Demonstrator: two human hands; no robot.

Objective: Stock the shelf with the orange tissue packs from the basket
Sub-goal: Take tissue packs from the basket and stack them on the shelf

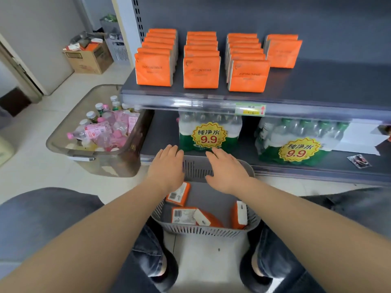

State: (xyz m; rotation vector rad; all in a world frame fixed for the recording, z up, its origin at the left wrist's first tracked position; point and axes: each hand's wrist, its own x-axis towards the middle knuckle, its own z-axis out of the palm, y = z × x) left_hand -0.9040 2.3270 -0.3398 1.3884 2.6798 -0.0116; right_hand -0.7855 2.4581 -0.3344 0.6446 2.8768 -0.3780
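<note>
- My left hand (167,166) and right hand (225,169) both hover flat and spread over the far rim of the grey basket (203,229), fingers loose, holding nothing.
- I judge I am between packs, hands heading down for the next one.
- The orange tissue packs (178,194) left in the basket lie loose on its floor: I count four, one near the far left corner, two overlapping at the near edge, one on end against the right wall.
- The basket sits on the floor between my knees, its far rim against the lower shelf edge, so each reach is short.
- On the upper shelf (317,85) the stocked packs (201,71) stand upright in four front-to-back rows, labels facing out for shoppers.
- The three left rows are long; the right row shows only two packs, so I think the rest go there.
- Below, two bundles of bottled water (208,134) carry price stickers.
- At the shelf's left corner sits a clear bin (61,144) of bottles.
</note>
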